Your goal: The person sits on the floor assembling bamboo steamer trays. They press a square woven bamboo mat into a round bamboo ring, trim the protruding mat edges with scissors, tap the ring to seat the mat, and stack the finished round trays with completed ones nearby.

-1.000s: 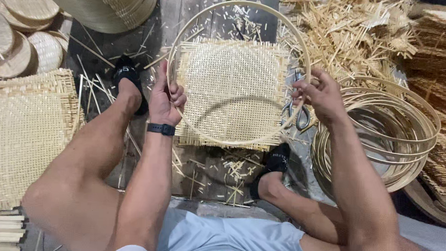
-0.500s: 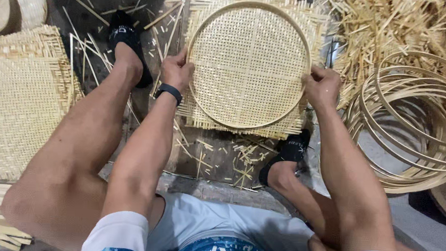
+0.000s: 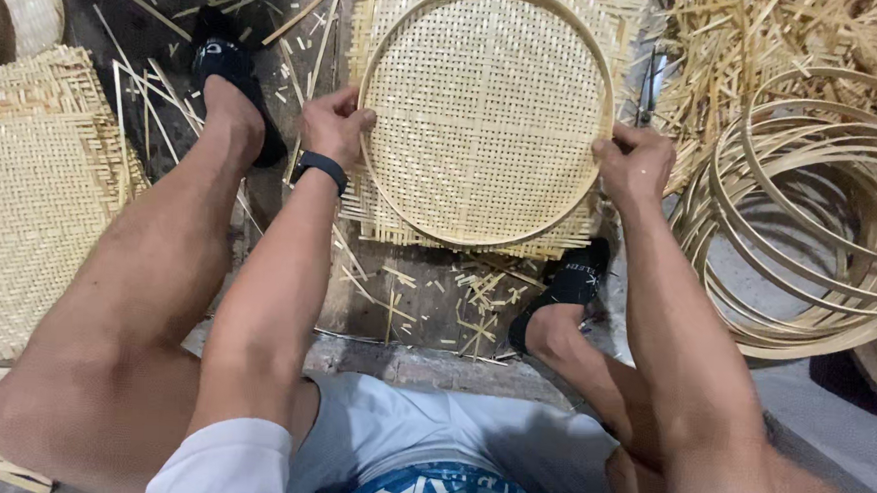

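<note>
Change since the earlier view: the hoop (image 3: 485, 115), formerly tipped up off the mat (image 3: 484, 110), lay flat and centred on it; both hands had slid to its sides.

Item, left hand (image 3: 333, 126): closed on the hoop's left rim, thumb on top, dark band at the wrist.
Item, right hand (image 3: 636, 164): closed on the right rim, fingers curled over the edge.
Item, mat: square woven sheet on the floor between the person's feet, corners and frayed ends showing outside the ring.

Progress, as judged: hoop seated on the weave; the surplus corners looked untrimmed and no binding showed, so the edge work seemed left to do.

Nearby: loose hoops (image 3: 805, 213) stacked at right; another mat (image 3: 27, 199) at left; offcuts (image 3: 456, 297) on the floor.

Not made out: the mat's far edge, cut off by the frame; fingertips beneath the rim; a thin tool-like thing (image 3: 650, 88) beyond the right hand.
</note>
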`<state>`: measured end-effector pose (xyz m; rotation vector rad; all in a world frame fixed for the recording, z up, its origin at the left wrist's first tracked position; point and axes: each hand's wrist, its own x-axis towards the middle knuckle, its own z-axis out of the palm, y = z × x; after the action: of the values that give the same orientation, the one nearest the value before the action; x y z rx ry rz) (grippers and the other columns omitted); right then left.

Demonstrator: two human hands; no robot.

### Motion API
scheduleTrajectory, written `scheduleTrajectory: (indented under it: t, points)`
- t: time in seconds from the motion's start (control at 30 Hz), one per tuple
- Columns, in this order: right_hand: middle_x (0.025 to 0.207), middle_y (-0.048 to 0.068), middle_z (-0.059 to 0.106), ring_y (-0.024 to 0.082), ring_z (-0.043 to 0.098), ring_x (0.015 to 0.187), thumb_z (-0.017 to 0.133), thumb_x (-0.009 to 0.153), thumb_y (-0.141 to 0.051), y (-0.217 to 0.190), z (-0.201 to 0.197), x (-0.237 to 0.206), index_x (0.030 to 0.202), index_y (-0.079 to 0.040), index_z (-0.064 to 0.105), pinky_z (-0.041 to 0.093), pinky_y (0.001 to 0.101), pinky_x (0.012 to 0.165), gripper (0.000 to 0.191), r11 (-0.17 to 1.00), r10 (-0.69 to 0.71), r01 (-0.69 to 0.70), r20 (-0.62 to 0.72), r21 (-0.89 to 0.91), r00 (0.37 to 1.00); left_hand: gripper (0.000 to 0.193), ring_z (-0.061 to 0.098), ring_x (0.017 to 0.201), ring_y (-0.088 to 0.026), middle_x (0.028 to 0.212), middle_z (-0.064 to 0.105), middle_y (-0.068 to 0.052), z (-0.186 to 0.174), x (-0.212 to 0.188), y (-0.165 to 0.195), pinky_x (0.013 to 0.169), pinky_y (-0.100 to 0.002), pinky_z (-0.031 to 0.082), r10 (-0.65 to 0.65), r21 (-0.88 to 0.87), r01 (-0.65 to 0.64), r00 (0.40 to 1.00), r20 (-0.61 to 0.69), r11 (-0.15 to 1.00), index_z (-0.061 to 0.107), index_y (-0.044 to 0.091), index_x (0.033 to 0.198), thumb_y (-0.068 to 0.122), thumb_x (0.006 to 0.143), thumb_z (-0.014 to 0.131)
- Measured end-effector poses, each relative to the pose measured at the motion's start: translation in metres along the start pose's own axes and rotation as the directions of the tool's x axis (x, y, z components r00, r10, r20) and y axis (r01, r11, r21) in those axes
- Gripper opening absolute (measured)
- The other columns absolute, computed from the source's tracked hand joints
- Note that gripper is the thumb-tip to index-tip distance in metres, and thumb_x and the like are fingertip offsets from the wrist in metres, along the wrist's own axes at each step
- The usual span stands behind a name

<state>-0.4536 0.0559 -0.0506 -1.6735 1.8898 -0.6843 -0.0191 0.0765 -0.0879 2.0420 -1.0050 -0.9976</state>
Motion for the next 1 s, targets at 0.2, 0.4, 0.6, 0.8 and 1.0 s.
scheduleTrajectory:
  t: [0.2, 0.4, 0.6, 0.8, 1.0]
  points:
    - [0.09, 0.011, 0.078, 0.02, 0.074, 0.076, 0.088, 0.076, -0.022, -0.001, 0.003, 0.001, 0.103, -0.008, 0.081, 0.056, 0.0318, 0.076, 0.032, 0.945, 0.326, -0.327, 0.023, 0.032, 0.945, 0.03, 0.074, 0.075, -0.013, 0.087, 0.079, -0.006, 0.002, 0.007, -0.001, 0.071, -0.027, 0.059, 0.039, 0.008, -0.039, 0.999, -0.017, 0.999, 0.079, 0.0, 0.105, 0.007, 0.076, 0.087]
    - [0.084, 0.01, 0.078, 0.018, 0.074, 0.072, 0.087, 0.079, -0.02, -0.001, 0.0, -0.003, 0.098, -0.006, 0.082, 0.058, 0.0319, 0.075, 0.025, 0.978, 0.201, -0.201, 0.001, 0.05, 0.98, 0.023, 0.072, 0.076, -0.012, 0.089, 0.079, -0.006, 0.001, 0.01, -0.011, 0.071, -0.028, 0.058, 0.012, -0.114, -0.003, 0.997, 0.082, 0.994, 0.079, -0.001, 0.102, 0.005, 0.08, 0.082]
    - [0.085, 0.01, 0.079, 0.016, 0.073, 0.072, 0.085, 0.08, -0.019, 0.01, 0.005, -0.005, 0.099, -0.005, 0.082, 0.058, 0.0306, 0.073, 0.023, 0.969, 0.232, -0.234, 0.028, 0.08, 0.972, 0.024, 0.07, 0.076, -0.011, 0.089, 0.077, -0.005, 0.001, 0.011, -0.015, 0.07, -0.026, 0.057, -0.021, -0.164, 0.04, 0.993, 0.116, 0.986, 0.079, -0.002, 0.101, 0.005, 0.08, 0.086]
    - [0.091, 0.01, 0.08, 0.017, 0.072, 0.079, 0.085, 0.084, -0.02, 0.021, 0.009, 0.0, 0.102, -0.003, 0.08, 0.058, 0.0321, 0.076, 0.025, 0.942, 0.278, -0.293, 0.106, 0.165, 0.955, 0.035, 0.071, 0.073, -0.012, 0.088, 0.078, -0.005, 0.002, 0.008, -0.004, 0.07, -0.028, 0.059, -0.08, -0.304, 0.115, 0.989, 0.123, 0.946, 0.075, 0.003, 0.108, 0.004, 0.075, 0.085]
    - [0.095, 0.009, 0.079, 0.014, 0.073, 0.081, 0.084, 0.087, -0.018, 0.033, 0.01, 0.009, 0.109, -0.005, 0.081, 0.056, 0.0308, 0.076, 0.027, 0.96, 0.246, -0.261, 0.137, 0.103, 0.96, 0.031, 0.07, 0.08, -0.01, 0.096, 0.079, -0.006, -0.001, 0.001, -0.012, 0.076, -0.027, 0.057, -0.116, -0.084, 0.125, 0.988, 0.103, 0.989, 0.079, 0.002, 0.109, 0.011, 0.08, 0.085]
